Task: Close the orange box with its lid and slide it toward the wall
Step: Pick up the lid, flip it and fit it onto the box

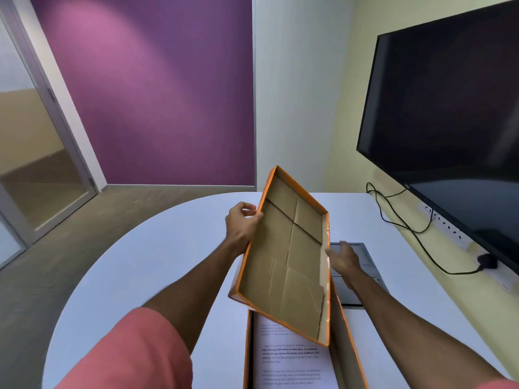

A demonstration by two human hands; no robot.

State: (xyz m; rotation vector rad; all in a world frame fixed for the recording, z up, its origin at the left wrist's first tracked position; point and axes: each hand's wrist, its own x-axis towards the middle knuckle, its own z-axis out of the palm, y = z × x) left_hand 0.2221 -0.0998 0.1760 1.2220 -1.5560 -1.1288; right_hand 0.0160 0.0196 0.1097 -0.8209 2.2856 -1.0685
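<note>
The orange lid (289, 256) hangs tilted above the table, its brown cardboard inside facing me. My left hand (243, 227) grips the lid's left rim near the far end. Just right of the lid's right rim, my right hand (344, 261) is blurred, fingers spread, and I cannot tell whether it touches the lid. The open orange box (349, 346) lies under the lid at the table's near edge, with a printed white sheet (292, 357) inside it. The lid hides the box's far end.
A white table (157, 265) with a rounded left end carries a grey cable hatch (362, 265) behind my right hand. A big black TV (449, 108) hangs on the yellow wall at right, with cables (404, 220) and a socket strip below. Purple wall and glass door lie beyond.
</note>
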